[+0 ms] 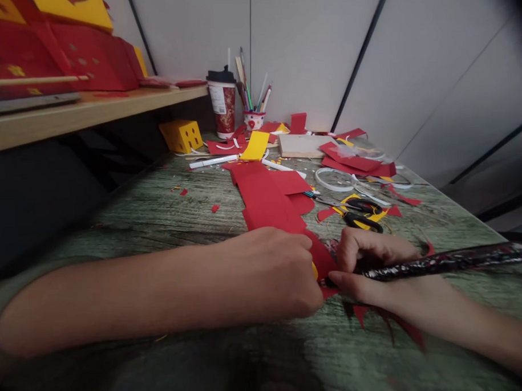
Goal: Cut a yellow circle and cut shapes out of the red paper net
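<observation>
My left hand (285,274) is curled into a fist low in the middle of the view, pressing on a piece of red paper (319,256) with a small yellow part (315,270) at the knuckles. Close on its right, my right hand (374,260) grips a long, dark, speckled pen-like tool (451,262). Its tip points left at the red paper; the tip's kind is hard to make out. Beyond my left hand lies a folded strip of red card (265,195). Black-handled scissors (359,209) rest open just past my right hand.
Red and yellow scraps, a roll of white strip (335,180) and a wooden block (306,145) lie on the green-grey wood-grain table (188,209). At the back stand a yellow paper box (182,135), a lidded cup (222,103) and a pen pot (255,120). A shelf (155,99) overhangs the left.
</observation>
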Demonstrator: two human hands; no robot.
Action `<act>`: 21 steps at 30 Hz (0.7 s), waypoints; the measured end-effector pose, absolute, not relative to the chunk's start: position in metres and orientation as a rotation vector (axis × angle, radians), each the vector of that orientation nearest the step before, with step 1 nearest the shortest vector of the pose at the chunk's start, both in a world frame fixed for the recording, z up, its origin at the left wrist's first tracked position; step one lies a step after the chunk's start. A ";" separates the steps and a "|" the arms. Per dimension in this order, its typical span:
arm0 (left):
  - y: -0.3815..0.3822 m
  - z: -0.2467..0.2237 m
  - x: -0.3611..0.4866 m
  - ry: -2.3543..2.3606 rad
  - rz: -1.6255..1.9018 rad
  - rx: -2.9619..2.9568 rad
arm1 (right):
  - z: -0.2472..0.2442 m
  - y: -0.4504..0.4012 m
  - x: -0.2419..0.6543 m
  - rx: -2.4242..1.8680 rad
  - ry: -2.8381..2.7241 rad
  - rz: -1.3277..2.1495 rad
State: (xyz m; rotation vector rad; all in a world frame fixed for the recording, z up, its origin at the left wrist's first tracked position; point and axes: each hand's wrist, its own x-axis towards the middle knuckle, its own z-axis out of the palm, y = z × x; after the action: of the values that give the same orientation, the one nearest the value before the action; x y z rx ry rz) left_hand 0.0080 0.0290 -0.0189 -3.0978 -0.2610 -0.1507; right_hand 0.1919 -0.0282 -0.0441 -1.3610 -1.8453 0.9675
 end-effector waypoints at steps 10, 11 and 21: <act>0.028 -0.017 0.008 -0.126 -0.030 -3.073 | -0.045 -0.027 0.192 -1.414 -1.871 0.900; 0.028 -0.017 0.008 -0.123 -0.034 -3.073 | -0.045 -0.027 0.192 -1.422 -1.872 0.885; 0.030 -0.021 0.007 -0.086 -0.117 -3.054 | -0.045 -0.024 0.193 -1.460 -1.865 0.745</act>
State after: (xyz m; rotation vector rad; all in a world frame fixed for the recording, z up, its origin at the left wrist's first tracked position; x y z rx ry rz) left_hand 0.0075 0.0299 -0.0207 -3.0542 -0.0865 -0.1172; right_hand 0.1935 -0.0235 -0.0455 -1.4598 -1.8651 0.7453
